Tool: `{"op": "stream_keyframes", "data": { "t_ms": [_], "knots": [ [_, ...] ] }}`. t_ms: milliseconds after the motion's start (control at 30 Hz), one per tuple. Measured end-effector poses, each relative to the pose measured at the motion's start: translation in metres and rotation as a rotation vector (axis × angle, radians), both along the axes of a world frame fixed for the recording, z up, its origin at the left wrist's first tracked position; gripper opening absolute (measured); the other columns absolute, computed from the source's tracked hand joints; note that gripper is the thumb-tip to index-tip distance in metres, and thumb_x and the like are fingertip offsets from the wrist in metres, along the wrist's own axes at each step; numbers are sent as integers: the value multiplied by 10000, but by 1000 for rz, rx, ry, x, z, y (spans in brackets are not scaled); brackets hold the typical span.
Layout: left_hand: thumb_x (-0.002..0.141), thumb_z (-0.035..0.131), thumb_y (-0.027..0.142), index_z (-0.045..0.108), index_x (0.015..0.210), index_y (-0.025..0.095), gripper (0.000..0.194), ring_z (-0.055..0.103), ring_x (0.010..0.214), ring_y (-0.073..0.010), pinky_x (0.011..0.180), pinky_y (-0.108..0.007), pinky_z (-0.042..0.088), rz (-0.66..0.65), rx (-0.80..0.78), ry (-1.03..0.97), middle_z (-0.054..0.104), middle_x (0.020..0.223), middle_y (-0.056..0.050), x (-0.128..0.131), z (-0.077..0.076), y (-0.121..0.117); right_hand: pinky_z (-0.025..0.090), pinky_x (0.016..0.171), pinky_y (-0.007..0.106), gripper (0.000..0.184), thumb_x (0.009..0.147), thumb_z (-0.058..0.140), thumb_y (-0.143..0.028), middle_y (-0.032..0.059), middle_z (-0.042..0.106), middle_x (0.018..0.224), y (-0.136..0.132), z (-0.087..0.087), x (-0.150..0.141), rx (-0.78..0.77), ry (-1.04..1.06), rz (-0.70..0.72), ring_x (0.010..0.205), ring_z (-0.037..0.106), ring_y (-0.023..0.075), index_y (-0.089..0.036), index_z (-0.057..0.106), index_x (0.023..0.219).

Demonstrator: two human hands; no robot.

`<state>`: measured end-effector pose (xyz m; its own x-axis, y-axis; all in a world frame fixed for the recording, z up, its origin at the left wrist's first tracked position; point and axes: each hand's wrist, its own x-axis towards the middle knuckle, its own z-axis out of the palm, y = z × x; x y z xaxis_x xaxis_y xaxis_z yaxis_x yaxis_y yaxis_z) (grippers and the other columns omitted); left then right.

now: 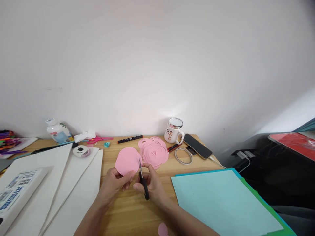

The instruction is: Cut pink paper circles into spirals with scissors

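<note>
My left hand (115, 182) pinches the lower edge of a round piece of pink paper (127, 160), held up over the wooden table. In my right hand (153, 184) is a pair of black-handled scissors (143, 183), its fingers closed round the handles. The blades point away from me and meet the paper's right edge. Just behind, a pile of pink paper cutouts (155, 151) lies on the table, rounded and partly ring-shaped. A small pink scrap (162, 229) rests near the front edge, beside my right forearm.
White sheets (81, 193) and a white box (19, 193) cover the left. Pink scissors (100, 139), a black marker (130, 139) and a white mug (174, 130) stand or lie along the wall. A phone (198, 146), a ring of tape (183, 156) and blue paper (221, 200) are to the right.
</note>
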<state>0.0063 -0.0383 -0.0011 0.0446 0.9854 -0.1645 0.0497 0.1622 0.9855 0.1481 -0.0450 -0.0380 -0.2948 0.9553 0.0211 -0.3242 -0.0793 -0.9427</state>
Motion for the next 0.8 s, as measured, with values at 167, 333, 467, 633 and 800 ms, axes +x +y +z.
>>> {"op": "stream_keyframes", "data": {
  "t_ms": [167, 333, 467, 633, 800],
  "knots": [
    [615, 700, 370, 561, 457, 143, 310, 380, 374, -74, 377, -198, 278, -6, 11, 6, 481, 381, 25, -2, -2, 0, 297, 488, 197, 605, 563, 793, -327, -82, 510, 594, 0, -2, -1, 5, 6, -6, 519, 429, 91, -210, 412, 1018],
    [615, 701, 382, 565, 475, 136, 314, 378, 380, -69, 386, -196, 279, -14, 4, -1, 493, 405, 29, -4, -3, 0, 290, 450, 182, 589, 575, 780, -315, -105, 481, 547, 1, -9, -1, 21, 3, -16, 464, 392, 74, -208, 409, 1020],
    [606, 712, 379, 568, 496, 134, 305, 388, 393, -69, 389, -195, 280, 1, -2, -38, 507, 444, 30, -4, -1, 1, 334, 418, 180, 578, 591, 759, -300, -104, 503, 541, 2, -12, -2, 12, -21, -23, 435, 423, 75, -206, 400, 1034],
    [597, 726, 387, 569, 502, 129, 317, 391, 384, -63, 383, -192, 268, -8, -7, -76, 509, 440, 30, -6, 0, 3, 332, 379, 166, 534, 611, 717, -288, -113, 505, 507, 2, -10, -1, -12, -61, -28, 384, 445, 72, -199, 396, 1028],
    [631, 719, 387, 579, 563, 130, 301, 380, 360, -44, 381, -184, 249, -8, -7, -169, 518, 453, 41, -9, -2, 3, 304, 347, 155, 494, 637, 675, -299, -125, 491, 430, 0, -8, -1, -3, -118, -21, 339, 425, 74, -189, 393, 1027]
  ]
}}
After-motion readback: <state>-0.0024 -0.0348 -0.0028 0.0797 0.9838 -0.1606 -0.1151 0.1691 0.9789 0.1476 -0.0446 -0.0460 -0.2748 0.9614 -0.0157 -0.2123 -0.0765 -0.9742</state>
